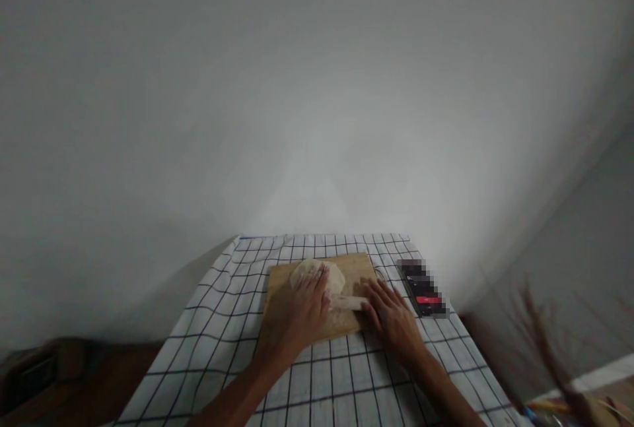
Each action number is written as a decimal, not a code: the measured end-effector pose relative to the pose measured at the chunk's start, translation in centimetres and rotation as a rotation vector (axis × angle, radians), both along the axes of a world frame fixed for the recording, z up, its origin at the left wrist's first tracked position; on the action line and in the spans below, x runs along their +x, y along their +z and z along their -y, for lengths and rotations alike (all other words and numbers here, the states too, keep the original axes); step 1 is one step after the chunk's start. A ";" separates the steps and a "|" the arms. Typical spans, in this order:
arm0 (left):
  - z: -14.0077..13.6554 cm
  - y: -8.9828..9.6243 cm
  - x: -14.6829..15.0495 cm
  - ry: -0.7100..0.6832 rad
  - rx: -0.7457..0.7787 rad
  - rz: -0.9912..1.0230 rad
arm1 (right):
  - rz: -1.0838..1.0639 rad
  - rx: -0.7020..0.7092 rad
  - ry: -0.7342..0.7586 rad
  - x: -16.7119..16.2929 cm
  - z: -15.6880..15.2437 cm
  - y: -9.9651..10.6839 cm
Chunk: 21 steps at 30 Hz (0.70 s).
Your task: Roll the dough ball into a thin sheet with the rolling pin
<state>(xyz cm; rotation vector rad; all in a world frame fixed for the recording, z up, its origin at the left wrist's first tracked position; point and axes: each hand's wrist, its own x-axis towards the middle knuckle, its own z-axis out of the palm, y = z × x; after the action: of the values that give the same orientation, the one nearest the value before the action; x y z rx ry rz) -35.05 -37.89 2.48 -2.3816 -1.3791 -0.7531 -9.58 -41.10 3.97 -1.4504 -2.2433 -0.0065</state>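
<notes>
A wooden board (356, 272) lies on the table with a flattened round of pale dough (334, 273) on it. My left hand (310, 305) rests on the dough with its fingers stretched out over it. A short, pale rolling pin (349, 302) lies across the board just below the dough, its left end close to my left hand. At the board's right edge, my right hand (389, 311) is palm down with its fingers extended. The thumb side of that hand meets the right end of the rolling pin. What lies under both palms is hidden.
The table wears a white cloth with a dark grid (317, 374). Beyond my right hand lies a dark, flat object with a red strip (426, 299), partly pixelated. A plain wall (317, 117) rises behind the table. Thin brown twigs (539, 334) stand at lower right.
</notes>
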 end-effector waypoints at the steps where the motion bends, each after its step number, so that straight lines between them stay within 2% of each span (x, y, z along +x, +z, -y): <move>1: 0.0 -0.1 0.0 0.005 -0.010 -0.002 | 0.008 0.000 -0.002 -0.1 -0.1 0.1; 5: -2.0 -0.3 0.2 0.073 -0.036 -0.026 | 0.052 -0.034 -0.032 -0.5 -3.0 1.5; 9: -6.1 0.5 0.5 0.205 -0.139 -0.033 | 0.093 -0.106 -0.092 -1.3 -7.7 3.6; 13: -9.6 1.0 0.7 0.220 -0.167 -0.018 | 0.119 -0.129 -0.112 -1.6 -10.7 4.1; 17: -10.4 0.5 0.8 0.212 -0.160 0.004 | 0.154 -0.149 -0.105 -1.2 -10.1 3.3; 21: -8.9 -0.1 0.6 0.174 -0.141 -0.001 | 0.180 -0.168 -0.085 -0.9 -7.0 2.9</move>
<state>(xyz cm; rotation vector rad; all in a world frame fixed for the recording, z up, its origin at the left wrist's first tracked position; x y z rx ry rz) -34.45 -29.01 2.40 -2.3244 -1.6638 -0.6275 -10.47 -34.07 6.88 -1.6939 -2.3714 0.0262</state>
